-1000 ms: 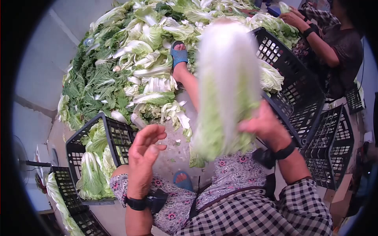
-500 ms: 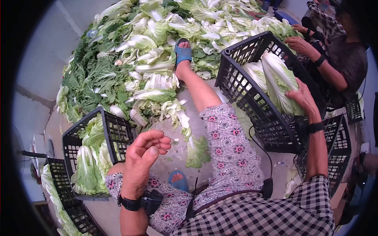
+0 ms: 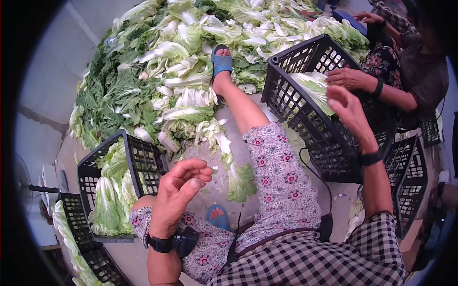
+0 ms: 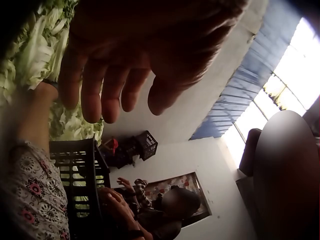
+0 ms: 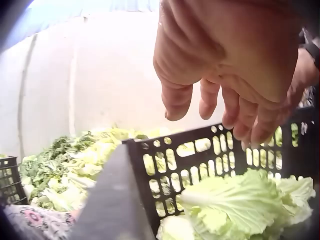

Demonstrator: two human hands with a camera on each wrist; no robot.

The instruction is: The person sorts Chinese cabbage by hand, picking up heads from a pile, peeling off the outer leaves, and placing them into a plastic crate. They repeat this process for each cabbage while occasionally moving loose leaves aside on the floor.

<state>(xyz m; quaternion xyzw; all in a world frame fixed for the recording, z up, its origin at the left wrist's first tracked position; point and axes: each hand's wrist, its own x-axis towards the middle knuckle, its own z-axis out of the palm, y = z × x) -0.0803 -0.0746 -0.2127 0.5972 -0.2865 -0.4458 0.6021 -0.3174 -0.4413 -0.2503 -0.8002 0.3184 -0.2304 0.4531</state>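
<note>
My right hand (image 3: 350, 114) hangs over the right black crate (image 3: 315, 128), fingers loosely bent and holding nothing. Inside that crate lies a cabbage (image 3: 312, 90); the right wrist view shows its leafy end (image 5: 240, 205) below my right hand (image 5: 225, 65). My left hand (image 3: 177, 194) is raised above my left knee, palm turned inward, fingers loosely curled around nothing. In the left wrist view my left hand (image 4: 135, 55) has its fingers spread and touches nothing.
A large heap of cabbage leaves (image 3: 181, 71) covers the floor ahead. At the left stands a black crate (image 3: 143, 167) with cabbages (image 3: 109, 205). Another person's hand (image 3: 350, 78) reaches over the right crate. More crates (image 3: 410, 176) stand at the far right.
The cabbage my right hand gripped has been let go into the right crate, and that hand has lifted slightly leftward. The other person's hand has moved over the crate. My left hand has barely moved.
</note>
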